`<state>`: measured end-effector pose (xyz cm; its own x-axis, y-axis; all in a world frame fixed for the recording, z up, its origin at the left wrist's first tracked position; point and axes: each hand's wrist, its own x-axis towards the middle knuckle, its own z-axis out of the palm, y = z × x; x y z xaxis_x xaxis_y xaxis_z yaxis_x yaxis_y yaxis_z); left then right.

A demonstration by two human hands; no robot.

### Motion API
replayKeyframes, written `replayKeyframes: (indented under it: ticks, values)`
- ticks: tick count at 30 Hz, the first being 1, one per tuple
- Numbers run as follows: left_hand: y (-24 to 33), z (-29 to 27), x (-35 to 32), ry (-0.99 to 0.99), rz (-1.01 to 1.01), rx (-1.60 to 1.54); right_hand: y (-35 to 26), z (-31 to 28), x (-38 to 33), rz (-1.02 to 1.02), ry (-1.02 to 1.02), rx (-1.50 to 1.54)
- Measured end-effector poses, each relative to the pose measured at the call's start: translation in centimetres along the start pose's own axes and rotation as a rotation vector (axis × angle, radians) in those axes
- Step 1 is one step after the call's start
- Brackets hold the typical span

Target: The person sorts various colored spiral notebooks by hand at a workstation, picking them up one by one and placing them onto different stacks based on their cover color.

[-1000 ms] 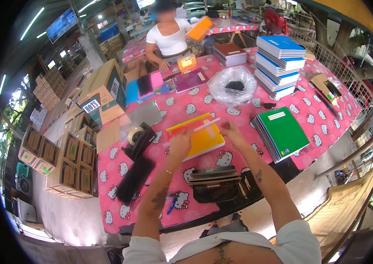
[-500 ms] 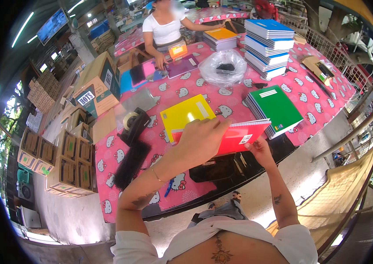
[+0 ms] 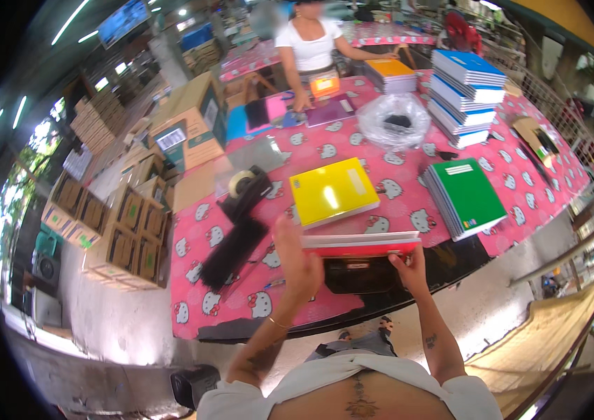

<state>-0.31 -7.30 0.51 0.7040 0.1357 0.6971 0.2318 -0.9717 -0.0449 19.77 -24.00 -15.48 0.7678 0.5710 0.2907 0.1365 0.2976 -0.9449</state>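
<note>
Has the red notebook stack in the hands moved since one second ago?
Yes. The red stack was on the table beside the yellow notebook; now both hands, left and right, hold it lifted, nearer the person's body.

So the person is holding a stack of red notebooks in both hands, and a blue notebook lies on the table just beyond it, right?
Not quite. The head view shows the notebook beyond it is yellow, not blue. The rest stands: left hand and right hand hold the stack of red notebooks over the table.
</note>
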Motion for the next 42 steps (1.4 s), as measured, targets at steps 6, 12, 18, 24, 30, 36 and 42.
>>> replayKeyframes:
  ticks: [6, 12, 18, 24, 30, 36, 42]
  values:
    - [-6.2, 8.4, -12.7, -0.155, -0.914, -0.605, 1.3, -0.2, 0.6, 0.055, -0.084, -0.041]
    - [-16.0, 7.3, -16.0, -0.194, -0.770, 0.034, -2.3, 0.0, 0.6, -0.019, -0.110, -0.104]
    - [-10.5, -0.8, -9.2, -0.103, -0.648, -0.301, -17.4, 10.5, -0.8, -0.668, -0.346, -1.071]
    - [-4.8, -2.3, -6.7, 0.054, -0.506, -0.517, -11.3, 15.8, 3.2, -0.705, -0.434, -0.937]
    - [-4.3, -1.4, -6.4, 0.040, -0.594, -0.493, -11.1, 16.4, 3.7, -0.677, -0.413, -0.846]
    - [-5.0, -0.7, -5.7, 0.035, -0.533, -0.441, -11.5, 16.5, 3.5, -0.622, -0.435, -0.842]
    - [-5.6, -1.2, -4.7, -0.016, -0.554, -0.402, -12.0, 16.5, 3.8, -0.592, -0.445, -0.828]
